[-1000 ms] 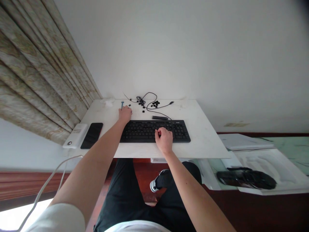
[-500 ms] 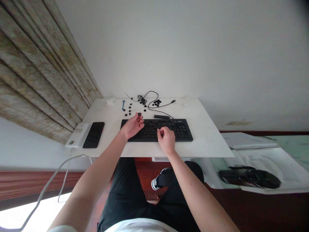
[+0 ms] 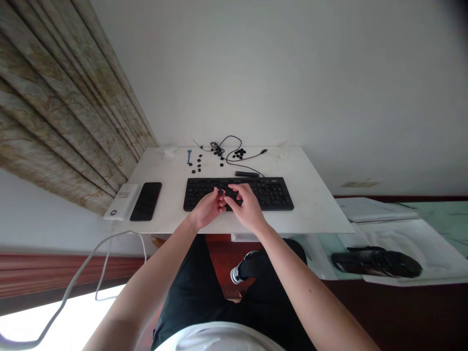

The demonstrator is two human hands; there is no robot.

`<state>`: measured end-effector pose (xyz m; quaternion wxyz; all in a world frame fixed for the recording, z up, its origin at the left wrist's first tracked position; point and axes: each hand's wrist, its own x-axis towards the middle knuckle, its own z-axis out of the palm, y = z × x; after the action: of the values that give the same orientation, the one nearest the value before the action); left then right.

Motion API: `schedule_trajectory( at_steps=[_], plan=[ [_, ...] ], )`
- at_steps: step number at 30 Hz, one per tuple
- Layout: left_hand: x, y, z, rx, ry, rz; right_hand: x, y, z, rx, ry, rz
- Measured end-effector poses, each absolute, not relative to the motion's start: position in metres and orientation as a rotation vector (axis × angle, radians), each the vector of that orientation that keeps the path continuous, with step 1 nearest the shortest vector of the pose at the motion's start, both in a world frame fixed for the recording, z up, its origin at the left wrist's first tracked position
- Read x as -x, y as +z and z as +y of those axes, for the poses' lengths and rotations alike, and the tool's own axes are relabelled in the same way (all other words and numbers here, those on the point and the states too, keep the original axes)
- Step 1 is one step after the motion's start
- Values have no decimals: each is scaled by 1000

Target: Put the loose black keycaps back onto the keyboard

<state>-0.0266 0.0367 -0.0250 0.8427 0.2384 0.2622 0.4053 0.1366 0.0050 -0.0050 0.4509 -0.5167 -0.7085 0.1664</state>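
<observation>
Item: keycap (image 3: 220, 191), small, black, pinched in the grip of our left hand (image 3: 207, 208) over the keyboard (image 3: 237, 193) on the desk (image 3: 310, 204). Our right hand (image 3: 245, 204) met it, fingertips closed alongside. Handling, as we judged: square the cap over its socket, then press straight down.

no legible text anywhere
</observation>
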Motion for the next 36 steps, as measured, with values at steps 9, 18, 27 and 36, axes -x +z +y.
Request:
schedule_trajectory(
  at_steps=[9,18,27,36],
  plan=[
    [20,-32,24,-675,871,636,-124,2,11,1341,552,-1831],
    [42,-35,36,-1868,1090,1376,-163,-18,25,1465,948,-1225],
    [33,-56,38,-2553,837,1365,-192,-26,34,1340,1203,-986],
    [32,-61,41,-2559,870,1334,-184,-20,78,1388,1274,-1158]
  ],
)
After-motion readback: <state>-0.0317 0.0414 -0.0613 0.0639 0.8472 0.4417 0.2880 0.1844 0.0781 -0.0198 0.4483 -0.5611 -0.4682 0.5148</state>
